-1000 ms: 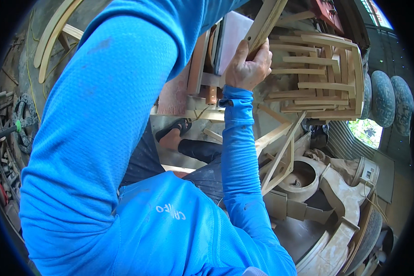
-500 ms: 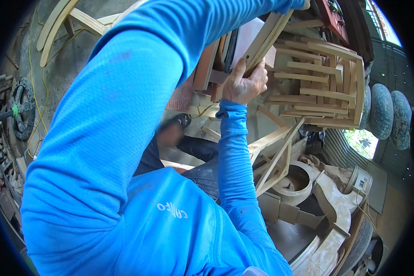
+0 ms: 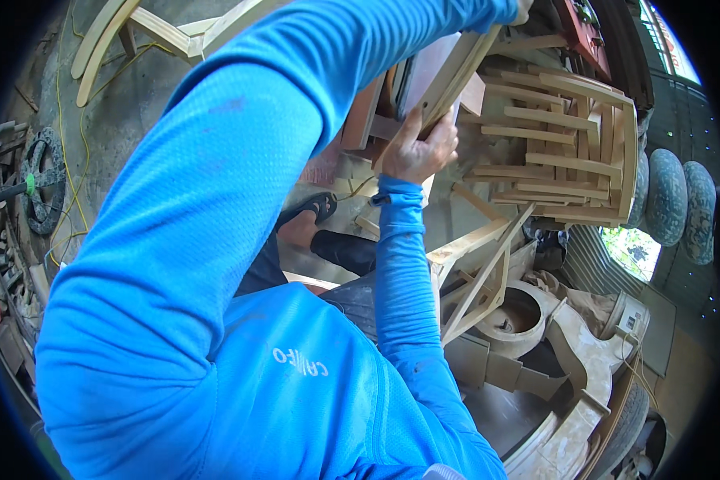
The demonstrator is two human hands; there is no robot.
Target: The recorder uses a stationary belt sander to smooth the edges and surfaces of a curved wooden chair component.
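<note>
A wooden board [image 3: 456, 76], with a small hole near its close end, slants away from me toward the upper right. My right hand [image 3: 418, 148] grips its near end, thumb on one side and fingers on the other. Across the top of the view stretches my left arm, in a blue sleeve. My left hand [image 3: 524, 11] shows only in part, at the board's far end, its fingers cut off by the upper edge. Beside the board is a pale flat surface [image 3: 429, 70] with a dark edge, partly hidden by the arm.
Stacked wooden frames [image 3: 568, 148] stand at the right, with thin wooden braces [image 3: 480, 280] nearer. A dusty machine with a round opening [image 3: 516, 308] fills the lower right. Curved wooden pieces [image 3: 108, 48] lie upper left. A yellow cord [image 3: 70, 172] runs along the floor.
My right hand and the board's near end have shifted slightly to the left. The view has moved a little, and my sandalled foot shows more plainly. The grip looks the same.
</note>
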